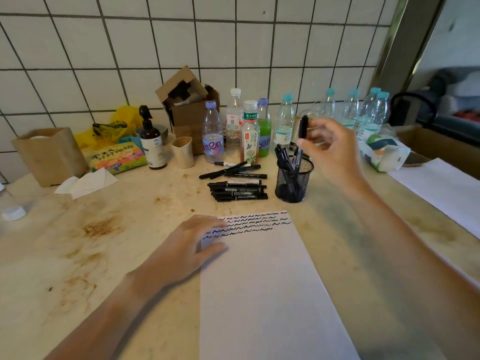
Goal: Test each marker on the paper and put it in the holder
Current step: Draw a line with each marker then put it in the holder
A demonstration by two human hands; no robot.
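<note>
A white sheet of paper (262, 287) lies in front of me, with rows of black squiggles along its top edge. My left hand (191, 245) rests flat on the paper's upper left corner. My right hand (330, 149) pinches a black marker (302, 131) upright, its lower end over the mouth of the black mesh holder (293, 180). Several markers stand in the holder. A pile of loose black markers (237, 189) lies on the counter left of the holder, with a few more markers (231, 170) just behind it.
Several plastic bottles (249, 131) stand along the tiled wall behind the markers. A pump bottle (152, 141), a paper cup (183, 152), a cardboard box (187, 107), a snack bag (117, 157) and tissues (85, 183) sit at the left. The counter is stained.
</note>
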